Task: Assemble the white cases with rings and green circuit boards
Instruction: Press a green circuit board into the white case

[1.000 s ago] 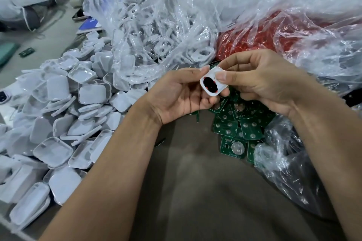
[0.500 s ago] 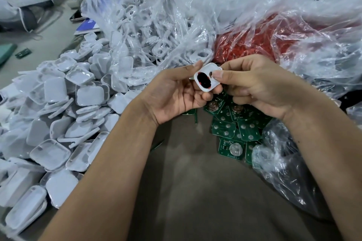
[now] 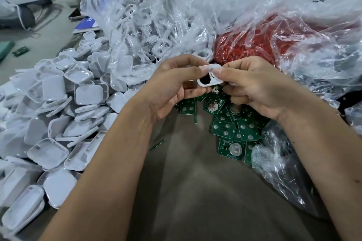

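I pinch the small white plastic case (image 3: 209,76) between my left hand (image 3: 172,86) and right hand (image 3: 252,86), above the green circuit boards (image 3: 225,127), steadying it for fitting.

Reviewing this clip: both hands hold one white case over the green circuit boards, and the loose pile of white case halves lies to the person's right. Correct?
Not quite. The head view shows the loose pile of white case halves on the person's left, not right. The rest stands: the left hand and right hand both hold one white case over the green circuit boards.
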Tool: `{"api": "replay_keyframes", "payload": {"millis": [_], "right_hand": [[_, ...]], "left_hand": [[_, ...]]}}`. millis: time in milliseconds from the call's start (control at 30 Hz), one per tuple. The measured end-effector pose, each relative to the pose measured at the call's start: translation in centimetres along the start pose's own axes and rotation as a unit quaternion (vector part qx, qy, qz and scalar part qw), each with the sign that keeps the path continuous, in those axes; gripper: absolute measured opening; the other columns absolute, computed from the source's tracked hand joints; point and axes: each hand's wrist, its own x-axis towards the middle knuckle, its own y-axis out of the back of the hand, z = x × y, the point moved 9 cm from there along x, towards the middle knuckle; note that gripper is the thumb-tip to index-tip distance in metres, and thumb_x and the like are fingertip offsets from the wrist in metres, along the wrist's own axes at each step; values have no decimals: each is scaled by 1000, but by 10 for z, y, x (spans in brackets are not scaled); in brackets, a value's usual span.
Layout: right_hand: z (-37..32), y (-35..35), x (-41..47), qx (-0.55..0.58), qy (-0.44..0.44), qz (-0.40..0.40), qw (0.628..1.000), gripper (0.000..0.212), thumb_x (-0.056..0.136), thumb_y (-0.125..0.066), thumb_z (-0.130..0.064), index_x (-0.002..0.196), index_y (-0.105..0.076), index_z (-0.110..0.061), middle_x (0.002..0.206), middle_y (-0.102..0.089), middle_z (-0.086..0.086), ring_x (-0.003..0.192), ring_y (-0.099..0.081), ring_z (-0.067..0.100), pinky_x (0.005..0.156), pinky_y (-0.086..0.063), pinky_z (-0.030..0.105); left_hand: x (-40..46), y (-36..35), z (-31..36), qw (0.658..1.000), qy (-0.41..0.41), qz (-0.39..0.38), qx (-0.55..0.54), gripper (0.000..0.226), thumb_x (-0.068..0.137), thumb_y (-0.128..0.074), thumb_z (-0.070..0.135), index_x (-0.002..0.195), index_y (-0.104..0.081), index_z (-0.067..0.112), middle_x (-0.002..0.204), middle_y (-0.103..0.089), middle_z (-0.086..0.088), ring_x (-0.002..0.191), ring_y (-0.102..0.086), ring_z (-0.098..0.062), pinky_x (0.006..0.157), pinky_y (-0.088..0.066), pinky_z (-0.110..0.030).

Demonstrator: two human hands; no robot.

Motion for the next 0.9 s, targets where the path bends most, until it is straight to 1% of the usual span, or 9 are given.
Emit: {"api": "replay_keyframes", "payload": {"millis": [100, 367, 467, 567, 667, 733, 800, 833, 900], "right_hand": [[0, 1, 0, -11, 5, 7, 1000, 22, 102, -64, -15, 89, -76, -3, 61, -39, 4, 46, -27, 8, 40, -27, 18], [1, 2, 2, -12, 16, -3, 1000, 23, 101, -67, -16, 81, -78, -12, 58, -37, 3, 47, -23, 11, 40, -25, 20], [0, 3, 2, -18, 20, 9, 1000, 21, 101, -66, -17, 87, -77, -6, 53, -38, -2, 44, -24, 9, 40, -25, 19], [-3, 6, 1, -19, 26, 34, 999, 23, 102, -64, -16, 93, -72, 3, 53, -38, -2, 43, -24, 7, 41, -25, 19], [-5, 3, -1, -4, 33, 58, 998, 21, 104, -60, -14, 89, -69, -3, 63, -40, 8, 42, -25, 6, 40, -24, 19], [-6, 1, -1, 4, 33, 75, 997, 20, 106, -57, -12, 92, -68, -2, 79, -46, 16, 41, -26, 5, 38, -24, 18], [-5, 2, 0, 2, 29, 92, 995, 18, 106, -57, -11, 98, -68, 1, 90, -48, 18, 43, -26, 5, 39, -24, 18], [-5, 4, 0, 2, 28, 99, 995, 18, 106, -57, -10, 102, -68, 3, 88, -48, 17, 43, -26, 5, 38, -24, 18], [-4, 9, 0, 5, 28, 112, 993, 19, 105, -59, -10, 106, -67, 8, 73, -43, 13, 42, -27, 5, 38, -25, 18]], "left_hand": [[0, 2, 2, 999, -25, 26, 22, 15, 92, -63, -6, 90, -72, 7, 82, -73, -13, 63, -68, -20, 55, -54, -19], [0, 0, 7, 996, -61, 50, 36, 15, 90, -66, -7, 91, -77, 3, 84, -73, -15, 65, -67, -22, 56, -51, -19], [-1, 0, 8, 995, -69, 55, 42, 15, 90, -67, -6, 92, -77, 4, 81, -73, -15, 65, -66, -23, 56, -52, -19], [-1, 0, 12, 991, -102, 73, 47, 14, 90, -68, -6, 90, -78, 4, 79, -73, -11, 66, -67, -21, 57, -52, -19], [-2, -1, 14, 983, -137, 110, 57, 10, 87, -70, -7, 91, -77, 0, 77, -74, -6, 65, -67, -19, 59, -55, -23], [-2, 0, 13, 976, -154, 133, 75, 10, 86, -71, -5, 91, -78, 1, 74, -74, -5, 63, -66, -17, 61, -58, -30], [-2, -1, 14, 972, -165, 143, 88, 11, 86, -72, -5, 91, -78, 2, 76, -75, -6, 63, -66, -17, 63, -60, -33], [-2, -3, 14, 972, -166, 140, 85, 10, 86, -71, -5, 90, -78, 2, 79, -76, -7, 65, -66, -17, 63, -59, -32], [-2, -5, 12, 979, -154, 120, 56, 9, 90, -70, -3, 88, -77, 4, 84, -75, -10, 69, -68, -18, 63, -59, -29]]}}
